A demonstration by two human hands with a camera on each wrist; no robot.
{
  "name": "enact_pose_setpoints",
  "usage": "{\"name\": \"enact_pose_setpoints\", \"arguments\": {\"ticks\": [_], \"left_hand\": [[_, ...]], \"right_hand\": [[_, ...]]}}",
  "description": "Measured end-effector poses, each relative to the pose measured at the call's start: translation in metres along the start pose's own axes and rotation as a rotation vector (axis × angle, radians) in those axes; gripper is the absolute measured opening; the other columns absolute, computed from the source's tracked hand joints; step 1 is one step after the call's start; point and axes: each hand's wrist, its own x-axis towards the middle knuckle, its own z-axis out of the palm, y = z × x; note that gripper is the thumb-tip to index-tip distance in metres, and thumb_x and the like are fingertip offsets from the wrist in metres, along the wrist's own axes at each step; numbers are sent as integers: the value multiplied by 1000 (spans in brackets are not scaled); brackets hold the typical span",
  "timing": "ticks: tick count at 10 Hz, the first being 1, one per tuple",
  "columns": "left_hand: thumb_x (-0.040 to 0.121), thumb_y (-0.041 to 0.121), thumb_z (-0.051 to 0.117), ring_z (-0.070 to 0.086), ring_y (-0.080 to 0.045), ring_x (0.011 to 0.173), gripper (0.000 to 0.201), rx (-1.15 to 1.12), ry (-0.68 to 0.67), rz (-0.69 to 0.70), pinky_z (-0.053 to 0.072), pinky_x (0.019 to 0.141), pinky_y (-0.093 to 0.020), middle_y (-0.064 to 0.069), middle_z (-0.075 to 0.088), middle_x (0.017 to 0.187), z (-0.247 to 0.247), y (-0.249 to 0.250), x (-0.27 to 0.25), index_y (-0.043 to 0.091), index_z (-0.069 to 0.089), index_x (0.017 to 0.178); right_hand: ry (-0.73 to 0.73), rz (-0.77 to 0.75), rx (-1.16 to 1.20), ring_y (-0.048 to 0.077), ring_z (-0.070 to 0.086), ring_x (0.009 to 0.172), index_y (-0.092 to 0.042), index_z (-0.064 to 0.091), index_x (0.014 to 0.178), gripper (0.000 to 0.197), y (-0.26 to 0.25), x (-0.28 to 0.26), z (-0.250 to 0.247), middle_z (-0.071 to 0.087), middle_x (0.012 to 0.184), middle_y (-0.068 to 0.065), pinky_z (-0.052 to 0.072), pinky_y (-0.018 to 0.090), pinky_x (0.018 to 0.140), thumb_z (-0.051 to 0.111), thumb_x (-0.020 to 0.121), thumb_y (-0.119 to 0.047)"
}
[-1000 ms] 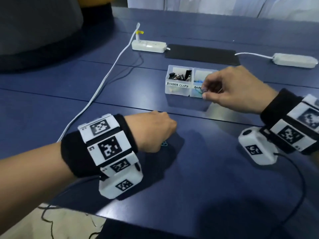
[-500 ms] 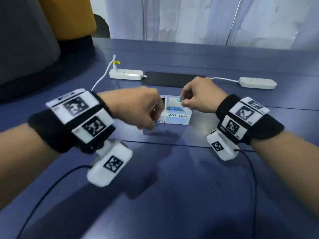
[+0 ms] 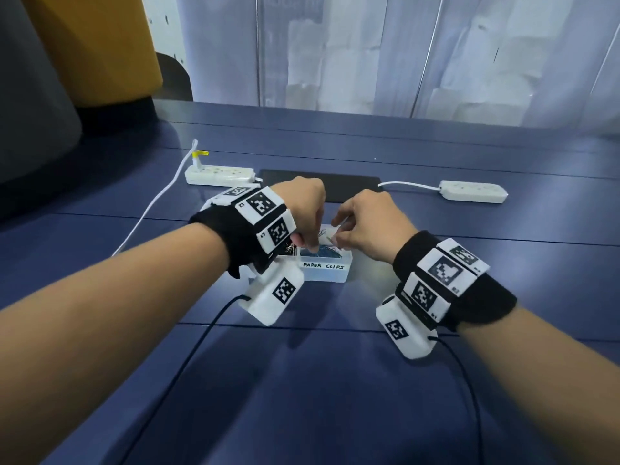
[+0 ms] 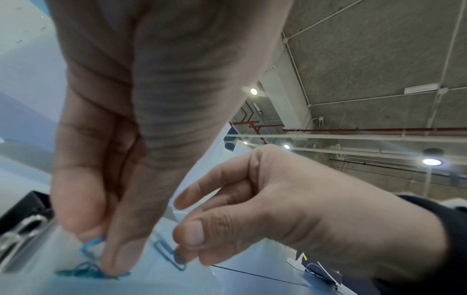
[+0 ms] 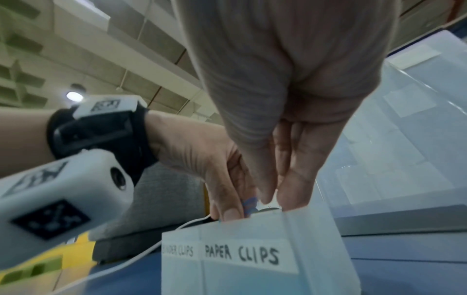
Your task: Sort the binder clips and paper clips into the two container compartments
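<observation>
A small translucent two-compartment container [image 3: 323, 276] stands mid-table, its front labelled "PAPER CLIPS" [image 5: 242, 256] and "BINDER CLIPS". Both hands reach into the paper clip compartment. My left hand [image 3: 310, 245] pinches a blue paper clip [image 4: 91, 245] between thumb and finger just above several teal clips [image 4: 85, 273] on the compartment floor. My right hand [image 3: 337, 241] pinches the end of a grey-blue paper clip [image 4: 168, 253] beside it. Binder clips [image 4: 21, 229] with silver handles fill the left compartment, mostly hidden behind my left wrist in the head view.
Two white power strips [image 3: 219, 175] [image 3: 473, 191] and a black flat pad [image 3: 349, 186] lie behind the container. A white cable [image 3: 151, 213] runs along the left of the blue table. Black wrist-camera cables trail toward the near edge.
My left hand has lifted off the near table and moved forward to the paper clip compartment, joining the right hand there. The head view has tilted upward.
</observation>
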Motion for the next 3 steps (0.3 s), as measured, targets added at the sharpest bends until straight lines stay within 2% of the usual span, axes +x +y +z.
{"name": "enact_pose_setpoints", "arguments": {"ticks": [1,2,3], "left_hand": [[69,19,81,74,-16,66,17,-7,4,6,60,71,-32,-8,75,66,3,-1,2,4,75,76],[80,24,71,74,-18,65,22,8,28,8,61,72,-37,-8,75,67,6,-2,5,4,73,74],[77,29,72,71,-23,69,22,83,139,15,58,71,-34,-2,68,63,9,-1,3,15,61,63]], "right_hand": [[34,35,73,19,70,77,-8,73,94,22,2,-3,0,76,78,8,58,34,78,65,74,-2],[46,54,112,17,70,77,-8,74,92,21,3,-7,2,76,79,7,57,31,80,65,74,0],[95,50,133,15,68,79,-10,74,94,19,0,-14,-1,75,85,6,53,24,79,70,75,-7]]}}
